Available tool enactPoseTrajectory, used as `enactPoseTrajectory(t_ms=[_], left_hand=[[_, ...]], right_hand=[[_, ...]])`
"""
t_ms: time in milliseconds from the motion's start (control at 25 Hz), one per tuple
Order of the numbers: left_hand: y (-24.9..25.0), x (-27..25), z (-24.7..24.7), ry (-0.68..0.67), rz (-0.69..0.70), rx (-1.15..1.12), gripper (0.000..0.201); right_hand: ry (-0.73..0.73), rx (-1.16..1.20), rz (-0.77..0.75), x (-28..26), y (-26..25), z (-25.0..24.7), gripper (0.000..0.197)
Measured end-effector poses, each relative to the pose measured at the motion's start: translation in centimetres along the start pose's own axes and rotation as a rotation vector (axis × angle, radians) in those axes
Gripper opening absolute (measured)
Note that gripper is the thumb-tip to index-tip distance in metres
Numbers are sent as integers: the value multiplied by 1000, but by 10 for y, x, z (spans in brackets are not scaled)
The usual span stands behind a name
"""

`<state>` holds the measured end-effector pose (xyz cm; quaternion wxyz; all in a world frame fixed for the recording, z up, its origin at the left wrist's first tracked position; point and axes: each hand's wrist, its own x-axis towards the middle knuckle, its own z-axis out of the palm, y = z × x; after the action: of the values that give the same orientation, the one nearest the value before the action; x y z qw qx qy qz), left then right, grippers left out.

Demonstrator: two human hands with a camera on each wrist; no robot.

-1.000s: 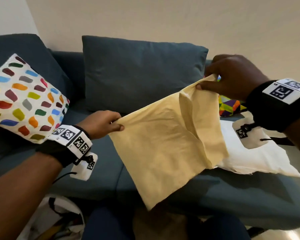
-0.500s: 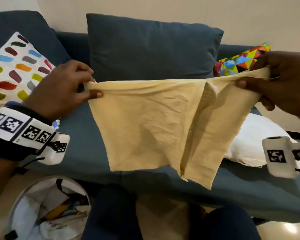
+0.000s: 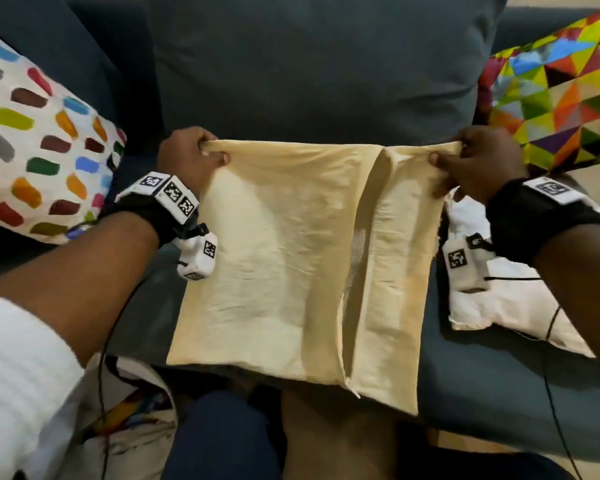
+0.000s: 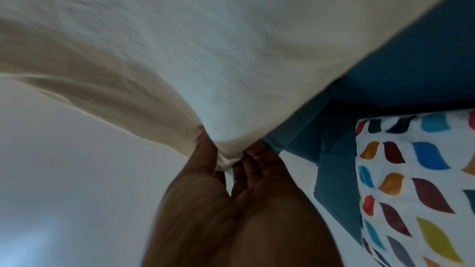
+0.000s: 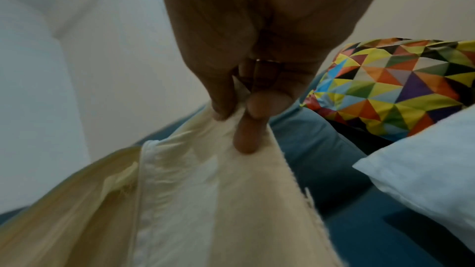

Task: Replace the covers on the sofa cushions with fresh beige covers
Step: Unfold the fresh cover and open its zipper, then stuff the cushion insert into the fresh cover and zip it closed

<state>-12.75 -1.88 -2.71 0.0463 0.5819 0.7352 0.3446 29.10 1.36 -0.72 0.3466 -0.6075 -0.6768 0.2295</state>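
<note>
An empty beige cushion cover (image 3: pixel 291 265) hangs stretched flat between my two hands, in front of the blue sofa (image 3: pixel 499 375). My left hand (image 3: pixel 191 157) pinches its top left corner (image 4: pixel 226 157). My right hand (image 3: pixel 471 161) pinches the top right corner (image 5: pixel 239 117) between thumb and fingers. A flap with an open slit (image 3: pixel 357 265) runs down the cover right of its middle. A bare white cushion insert (image 3: pixel 506 299) lies on the seat at the right, partly behind my right wrist.
A white cushion with coloured dashes (image 3: pixel 39 147) leans at the left. A cushion with bright triangles (image 3: pixel 561 95) stands at the right. A large blue back cushion (image 3: pixel 312 64) is behind the cover. A white bag with cloth (image 3: pixel 129 438) sits on the floor by my knees (image 3: pixel 222 441).
Both hands have come level and moved apart, pulling the cover's top edge taut. The cover now hangs straight and square where it drooped at an angle before.
</note>
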Motion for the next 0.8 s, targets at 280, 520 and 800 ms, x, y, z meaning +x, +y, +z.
enactPoseTrajectory(t_ms=[280,520,800], left_hand=[[-94,-14,108,-460,-261,247,78],[-133,-114,71,-565,-334,335,52],[-144,-176,40,-618,-595,-136,27]], right_hand=[[-137,-153,234,1,93,84,37],[-469,-253,547,-117,99,89,39],[-583,-11,722,-200,86,88,30]])
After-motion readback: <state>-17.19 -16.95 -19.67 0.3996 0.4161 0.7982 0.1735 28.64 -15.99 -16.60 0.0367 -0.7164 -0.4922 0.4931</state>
